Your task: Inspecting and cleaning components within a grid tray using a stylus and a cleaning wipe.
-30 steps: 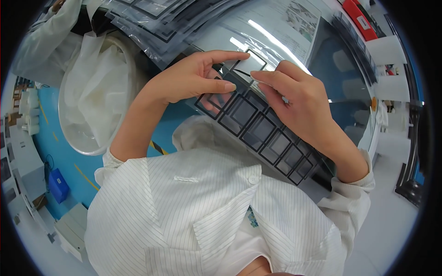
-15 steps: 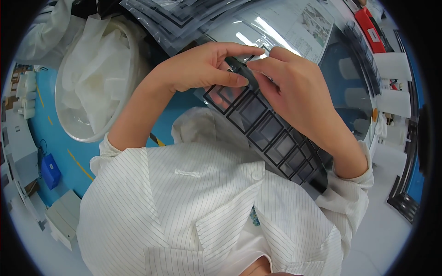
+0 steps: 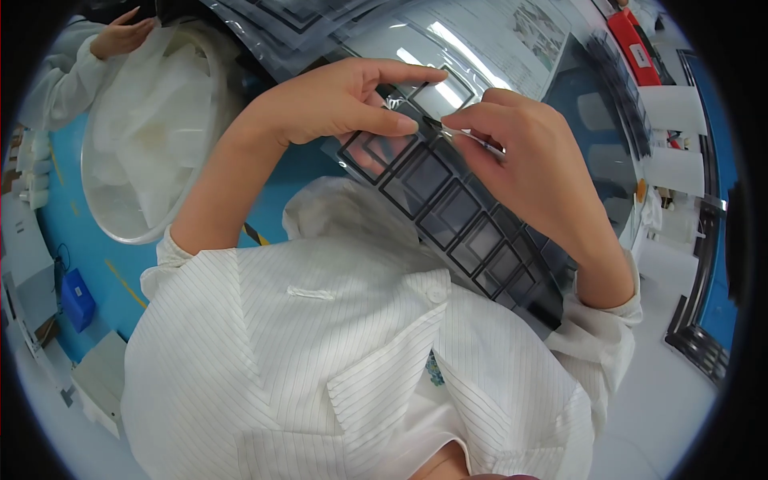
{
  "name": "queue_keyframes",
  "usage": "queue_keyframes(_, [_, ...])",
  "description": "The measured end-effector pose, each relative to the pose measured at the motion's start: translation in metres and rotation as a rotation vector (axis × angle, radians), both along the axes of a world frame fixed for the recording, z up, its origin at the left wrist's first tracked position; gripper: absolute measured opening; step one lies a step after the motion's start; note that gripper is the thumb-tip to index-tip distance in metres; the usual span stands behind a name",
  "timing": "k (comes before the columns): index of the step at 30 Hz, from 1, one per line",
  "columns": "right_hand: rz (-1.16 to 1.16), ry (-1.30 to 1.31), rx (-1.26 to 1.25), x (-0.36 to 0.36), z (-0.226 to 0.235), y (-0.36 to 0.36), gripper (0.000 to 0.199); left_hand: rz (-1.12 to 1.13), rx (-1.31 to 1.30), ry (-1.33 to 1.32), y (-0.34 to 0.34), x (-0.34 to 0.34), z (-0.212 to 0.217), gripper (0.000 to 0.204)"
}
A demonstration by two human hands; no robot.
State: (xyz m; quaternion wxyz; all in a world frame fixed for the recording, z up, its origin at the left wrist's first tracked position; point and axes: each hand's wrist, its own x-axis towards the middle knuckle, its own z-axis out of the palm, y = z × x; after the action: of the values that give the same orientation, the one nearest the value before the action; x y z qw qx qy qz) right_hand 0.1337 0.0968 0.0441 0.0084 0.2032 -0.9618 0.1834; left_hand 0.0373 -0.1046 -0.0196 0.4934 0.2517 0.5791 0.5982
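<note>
A clear film sheet (image 3: 426, 180) with rows of black square frames lies slanted in front of me. My left hand (image 3: 340, 100) grips its far left end, thumb on top and some fingers showing through the film from below. Its index finger stretches out beside a frame at the far end. My right hand (image 3: 528, 148) is closed in a pinch over the sheet, close to my left thumb. A small dark bit shows at its fingertips, but what they hold is too small to make out.
A white tub (image 3: 90, 172) of crumpled translucent film stands at left, with another person's hand (image 3: 122, 37) beyond it. Stacked framed sheets (image 3: 280, 32) lie at the far edge. A printed paper under a glossy cover (image 3: 496, 40) and a red object (image 3: 634, 46) are at far right.
The dark strip curled up between my hands has gone down, and a square frame now shows flat there. The other person's hand has come into view at upper left.
</note>
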Motion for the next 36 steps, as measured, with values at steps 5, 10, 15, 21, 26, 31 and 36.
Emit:
queue_keyframes(5, [-0.054,-0.055,0.004,0.018,0.001,0.012,0.016,-0.007,-0.037,0.008,0.003,0.002,0.004,0.062])
queue_keyframes(10, [-0.060,-0.075,0.025,0.035,0.007,0.024,0.017,0.053,-0.066,0.062,0.003,0.004,0.000,0.064])
queue_keyframes(15, [-0.092,-0.141,0.027,0.046,0.010,0.034,0.017,0.053,-0.077,0.098,0.004,0.004,0.001,0.063])
queue_keyframes(21, [-0.118,-0.189,0.030,0.052,0.017,0.036,0.016,0.048,-0.023,0.067,0.004,0.001,-0.003,0.063])
queue_keyframes(26, [-0.097,-0.209,0.079,0.058,0.021,0.039,0.016,0.050,-0.018,0.056,0.004,0.002,-0.001,0.064])
queue_keyframes(31, [-0.102,-0.207,0.129,0.066,0.025,0.040,0.017,0.049,-0.016,0.055,0.005,0.004,-0.002,0.063])
queue_keyframes(36, [-0.135,-0.289,0.159,0.085,0.030,0.054,0.017,0.044,-0.026,0.071,0.007,0.005,-0.001,0.061])
